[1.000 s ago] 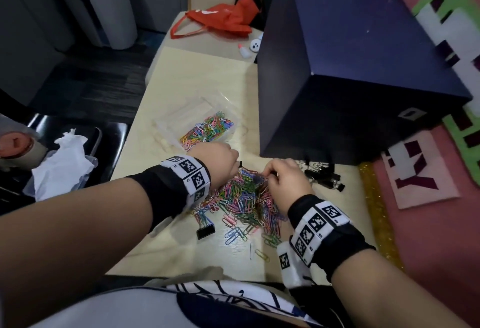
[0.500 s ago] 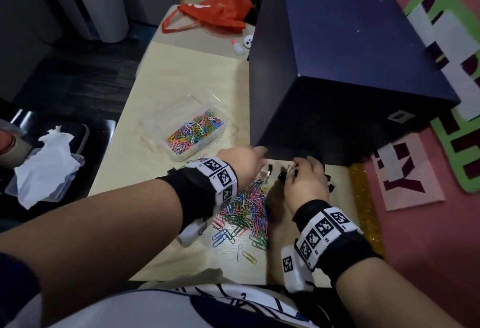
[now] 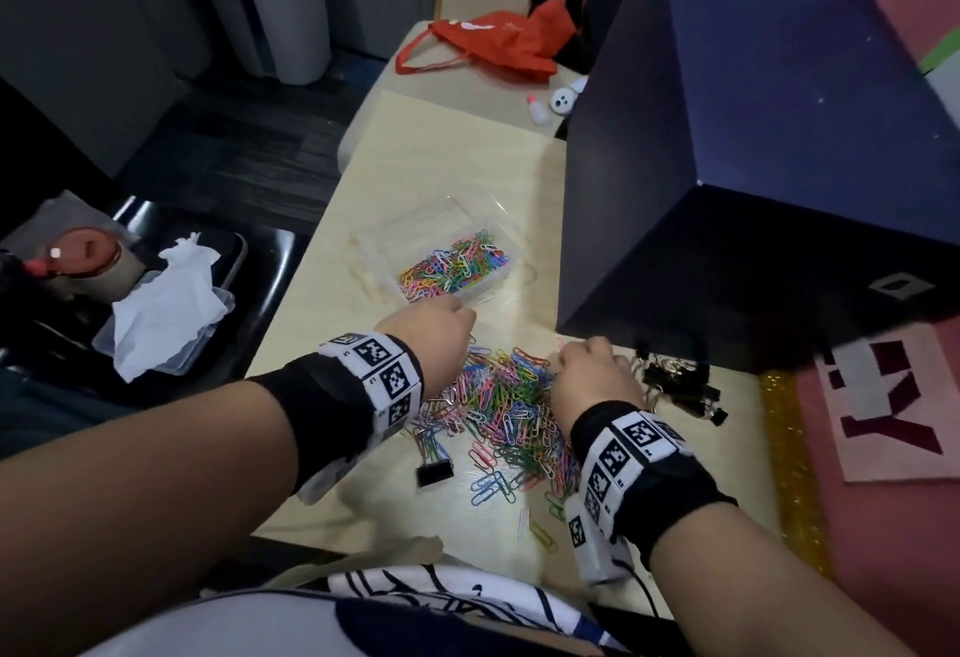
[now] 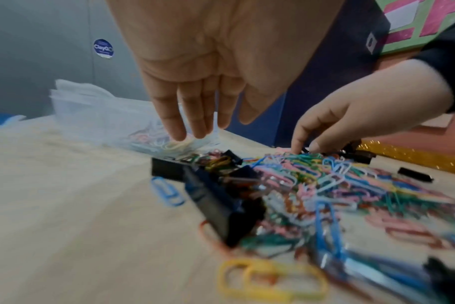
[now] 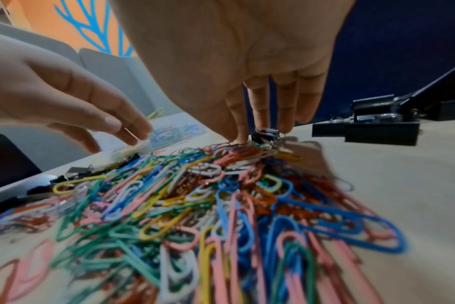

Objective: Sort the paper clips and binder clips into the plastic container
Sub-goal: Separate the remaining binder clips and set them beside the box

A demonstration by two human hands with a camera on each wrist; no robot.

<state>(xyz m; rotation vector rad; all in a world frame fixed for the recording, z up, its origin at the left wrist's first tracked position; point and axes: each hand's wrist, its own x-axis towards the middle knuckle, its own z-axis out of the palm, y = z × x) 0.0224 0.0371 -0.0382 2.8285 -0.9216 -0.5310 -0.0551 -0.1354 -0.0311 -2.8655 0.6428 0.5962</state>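
Both hands have drawn back from the foot of the dark blue box [image 3: 753, 178] since half a second ago, the left hand [image 3: 426, 334] now beside the plastic container [image 3: 387, 235] and the right hand [image 3: 592, 375] back at the far edge of the loose pile of paper clips [image 3: 504, 407]. Seen from the left wrist camera, the left hand's fingers [image 4: 185, 115] hang nearly straight and relaxed just over the container's near rim, with nothing visibly held. The right hand's fingertips [image 5: 240, 135] press down together into the clips at the pile's far end, next to a small dark binder clip; whether they have pinched anything is not clear from these views.

Sorting looks well short of done. One compartment of the container already holds a bed of coloured clips [image 3: 457, 261], while the neighbouring compartment appears to hold none. A large multicoloured heap is still spread on the pale wooden table [image 3: 415, 162] between the two wrists. Black binder clips are all outside the container: a cluster [image 3: 680, 386] lies just right of the right hand, near the box's foot, one [image 3: 434, 474] sits at the pile's near left edge, and others are tangled in the heap
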